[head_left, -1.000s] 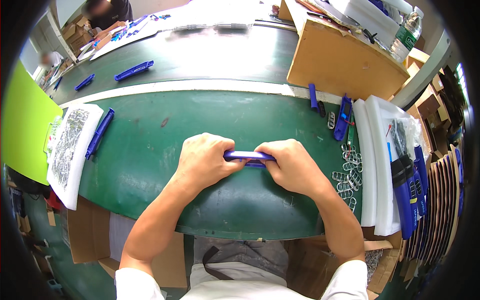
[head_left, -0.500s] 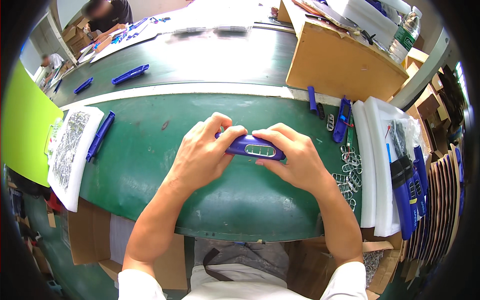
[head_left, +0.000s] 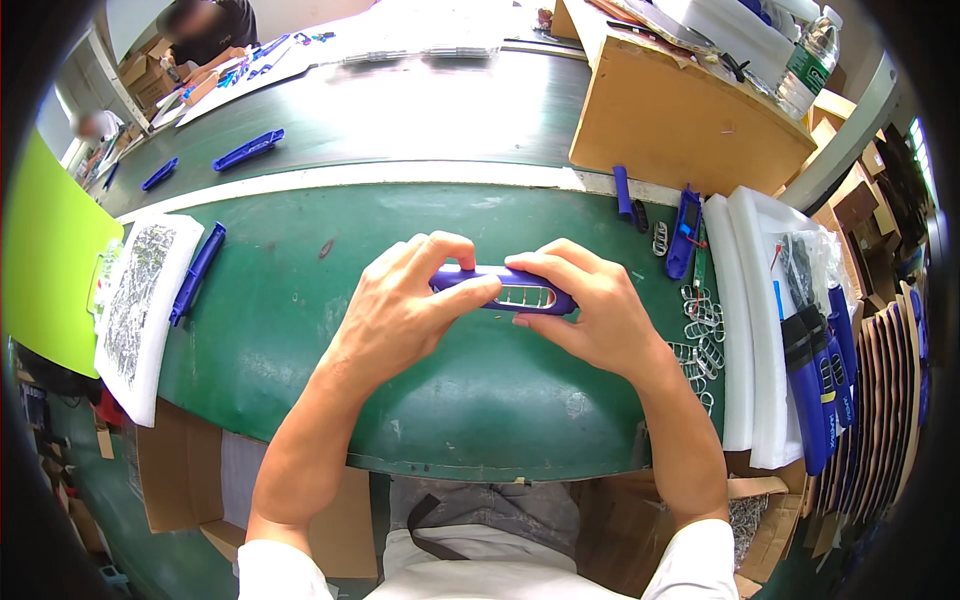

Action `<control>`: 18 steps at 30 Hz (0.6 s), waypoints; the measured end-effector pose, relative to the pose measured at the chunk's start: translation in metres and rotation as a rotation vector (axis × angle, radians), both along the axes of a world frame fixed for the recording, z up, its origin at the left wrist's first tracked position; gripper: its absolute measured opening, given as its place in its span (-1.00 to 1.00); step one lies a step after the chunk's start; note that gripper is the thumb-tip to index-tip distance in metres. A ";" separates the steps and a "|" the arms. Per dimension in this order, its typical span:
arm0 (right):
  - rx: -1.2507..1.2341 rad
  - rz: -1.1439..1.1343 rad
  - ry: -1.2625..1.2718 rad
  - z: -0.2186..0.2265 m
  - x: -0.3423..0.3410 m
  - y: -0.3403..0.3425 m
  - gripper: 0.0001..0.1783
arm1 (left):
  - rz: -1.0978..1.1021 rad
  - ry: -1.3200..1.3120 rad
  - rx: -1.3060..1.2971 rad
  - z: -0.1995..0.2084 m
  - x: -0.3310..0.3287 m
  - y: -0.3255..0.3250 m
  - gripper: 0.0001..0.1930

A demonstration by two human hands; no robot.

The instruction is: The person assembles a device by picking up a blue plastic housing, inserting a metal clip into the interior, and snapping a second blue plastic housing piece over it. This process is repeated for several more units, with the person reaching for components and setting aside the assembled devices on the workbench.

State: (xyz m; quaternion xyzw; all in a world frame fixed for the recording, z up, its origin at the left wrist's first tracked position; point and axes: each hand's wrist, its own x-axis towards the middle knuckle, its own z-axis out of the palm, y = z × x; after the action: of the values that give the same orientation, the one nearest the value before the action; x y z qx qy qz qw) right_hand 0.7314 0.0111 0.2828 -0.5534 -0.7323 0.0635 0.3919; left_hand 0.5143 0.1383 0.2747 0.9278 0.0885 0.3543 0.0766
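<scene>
Over the middle of the green-topped table, both my hands hold a blue plastic casing (head_left: 520,280) level. A silver oval frame (head_left: 528,297) with cross bars sits in the opening on its front. My left hand (head_left: 400,300) grips the left end, its thumb pressed along the front against the left part of the frame and its index finger bent over the top edge. My right hand (head_left: 608,308) pinches the right end between thumb and fingers. Several loose silver frames (head_left: 708,352) lie on the table right of my right hand.
Another blue casing (head_left: 684,235) with wires lies at the back right, near white foam sheets (head_left: 738,330). At left, a long blue shell (head_left: 198,275) rests beside a foam-backed pad (head_left: 150,300). A wooden box (head_left: 690,125) stands behind; a co-worker (head_left: 215,35) sits far left.
My left thumb has slid right along the casing's front, onto the frame's left part. My left index finger now bends down over the top edge. The right hand keeps its grip.
</scene>
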 end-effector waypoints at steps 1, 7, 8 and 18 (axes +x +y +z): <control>-0.002 0.000 0.000 0.000 0.000 0.000 -0.44 | 0.000 0.001 0.000 0.000 0.000 0.000 -0.69; -0.024 0.000 0.010 0.001 0.001 -0.001 -0.46 | -0.026 0.000 0.005 0.001 0.000 -0.001 -0.63; -0.024 -0.001 0.011 0.000 0.001 -0.001 -0.46 | -0.032 0.006 0.022 0.001 0.000 -0.001 -0.60; -0.117 -0.017 -0.014 -0.003 0.003 0.000 -0.46 | -0.061 0.156 -0.194 0.004 -0.002 -0.006 -0.60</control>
State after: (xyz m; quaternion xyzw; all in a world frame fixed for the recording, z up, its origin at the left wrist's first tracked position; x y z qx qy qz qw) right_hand 0.7346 0.0108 0.2794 -0.5821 -0.7251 0.0990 0.3544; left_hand 0.5125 0.1320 0.2782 0.9429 0.0999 0.2684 0.1698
